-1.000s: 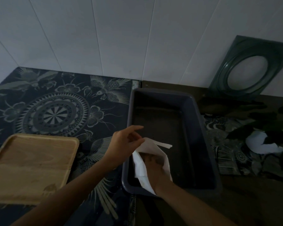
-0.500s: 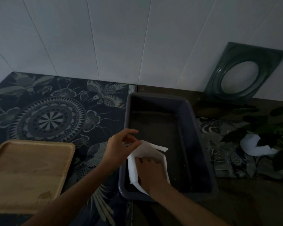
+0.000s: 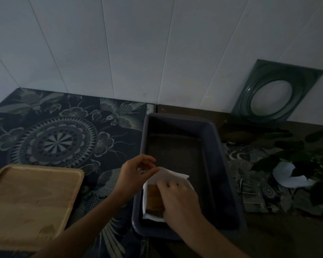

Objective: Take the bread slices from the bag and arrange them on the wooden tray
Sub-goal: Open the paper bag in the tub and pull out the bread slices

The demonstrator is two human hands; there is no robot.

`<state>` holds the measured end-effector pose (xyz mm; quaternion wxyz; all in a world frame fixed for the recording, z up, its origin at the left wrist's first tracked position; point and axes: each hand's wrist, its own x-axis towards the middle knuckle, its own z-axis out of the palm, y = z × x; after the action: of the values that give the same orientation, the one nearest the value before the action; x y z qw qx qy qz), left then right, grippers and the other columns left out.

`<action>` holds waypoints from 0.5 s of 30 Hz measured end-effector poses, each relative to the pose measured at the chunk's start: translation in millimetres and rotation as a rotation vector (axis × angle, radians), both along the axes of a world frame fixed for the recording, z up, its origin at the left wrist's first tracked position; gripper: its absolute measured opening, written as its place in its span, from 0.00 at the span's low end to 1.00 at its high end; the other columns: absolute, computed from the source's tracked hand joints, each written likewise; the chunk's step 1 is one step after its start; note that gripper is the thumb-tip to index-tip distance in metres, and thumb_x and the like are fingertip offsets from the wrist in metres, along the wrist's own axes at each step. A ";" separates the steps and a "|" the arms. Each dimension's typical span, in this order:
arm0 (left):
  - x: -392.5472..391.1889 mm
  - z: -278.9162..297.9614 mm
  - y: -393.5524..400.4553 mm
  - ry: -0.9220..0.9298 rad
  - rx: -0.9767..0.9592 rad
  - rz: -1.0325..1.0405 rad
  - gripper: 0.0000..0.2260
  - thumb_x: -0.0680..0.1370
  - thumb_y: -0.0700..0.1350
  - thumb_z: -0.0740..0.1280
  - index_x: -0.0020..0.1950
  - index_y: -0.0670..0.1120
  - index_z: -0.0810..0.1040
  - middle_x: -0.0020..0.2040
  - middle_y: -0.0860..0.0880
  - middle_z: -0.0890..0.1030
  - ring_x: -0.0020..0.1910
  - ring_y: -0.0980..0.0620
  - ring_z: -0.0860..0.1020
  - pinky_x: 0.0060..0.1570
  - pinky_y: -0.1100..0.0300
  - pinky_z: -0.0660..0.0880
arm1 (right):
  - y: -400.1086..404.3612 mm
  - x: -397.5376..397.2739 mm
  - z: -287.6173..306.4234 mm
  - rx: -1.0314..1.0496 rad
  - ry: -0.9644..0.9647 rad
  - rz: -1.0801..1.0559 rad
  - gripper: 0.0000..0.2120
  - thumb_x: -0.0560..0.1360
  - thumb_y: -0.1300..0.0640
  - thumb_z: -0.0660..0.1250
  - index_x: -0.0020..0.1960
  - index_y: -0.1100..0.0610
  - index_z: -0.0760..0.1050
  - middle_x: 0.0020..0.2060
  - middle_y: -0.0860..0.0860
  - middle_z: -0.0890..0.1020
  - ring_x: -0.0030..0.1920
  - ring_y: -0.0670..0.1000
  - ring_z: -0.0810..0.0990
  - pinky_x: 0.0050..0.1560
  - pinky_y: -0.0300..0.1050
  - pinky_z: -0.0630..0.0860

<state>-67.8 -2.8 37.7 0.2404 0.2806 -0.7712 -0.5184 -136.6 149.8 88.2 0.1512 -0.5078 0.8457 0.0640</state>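
A white paper bag [image 3: 172,176] lies in the near left end of a dark rectangular tub [image 3: 215,164]. My left hand [image 3: 136,172] pinches the bag's upper edge and holds it apart. My right hand [image 3: 179,198] rests on the bag's opening, fingers closed around brown bread slices [image 3: 154,199] that show at the mouth. An empty wooden tray [image 3: 32,203] sits at the lower left on the patterned cloth, apart from both hands.
A dark patterned cloth [image 3: 63,138] covers the table's left half. A green square frame with a round hole [image 3: 272,94] leans on the white wall at back right. A leafy plant in a white pot [image 3: 295,174] stands to the right of the tub.
My right hand has drawn back out of the bag, and brown bread slices now show at its mouth. My left hand keeps its pinch on the bag's edge.
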 end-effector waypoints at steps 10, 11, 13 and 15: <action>2.4 -5.6 3.0 -0.013 0.061 -0.086 0.10 0.77 0.46 0.72 0.58 0.54 0.82 0.45 0.57 0.86 0.46 0.58 0.85 0.46 0.67 0.81 | 21.3 -23.8 56.8 -0.217 -0.135 -0.024 0.30 0.75 0.47 0.72 0.68 0.39 0.58 0.62 0.46 0.77 0.60 0.53 0.77 0.53 0.51 0.75; 3.3 -4.5 3.1 -0.012 0.073 -0.083 0.10 0.78 0.46 0.70 0.59 0.53 0.82 0.45 0.57 0.86 0.46 0.57 0.85 0.47 0.64 0.82 | 22.2 -28.3 63.0 -0.229 -0.152 -0.030 0.28 0.74 0.44 0.73 0.66 0.39 0.60 0.59 0.45 0.77 0.57 0.51 0.78 0.52 0.50 0.75; 4.5 0.0 3.0 0.006 0.108 -0.083 0.10 0.81 0.49 0.65 0.60 0.52 0.82 0.46 0.56 0.86 0.48 0.56 0.85 0.49 0.57 0.83 | 23.5 -39.3 74.6 -0.258 -0.201 -0.047 0.28 0.71 0.36 0.75 0.63 0.38 0.63 0.55 0.41 0.78 0.54 0.46 0.79 0.53 0.48 0.78; 5.4 8.4 3.7 0.039 0.167 -0.088 0.13 0.81 0.53 0.61 0.60 0.53 0.82 0.49 0.52 0.86 0.50 0.53 0.85 0.51 0.54 0.83 | 24.9 -52.1 84.1 -0.302 -0.266 -0.069 0.30 0.68 0.33 0.75 0.63 0.36 0.65 0.54 0.39 0.79 0.51 0.40 0.79 0.53 0.44 0.79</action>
<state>-62.4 0.9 46.0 0.2081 0.2550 -0.7321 -0.5963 -188.7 174.6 172.3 0.1857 -0.4993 0.8352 -0.1365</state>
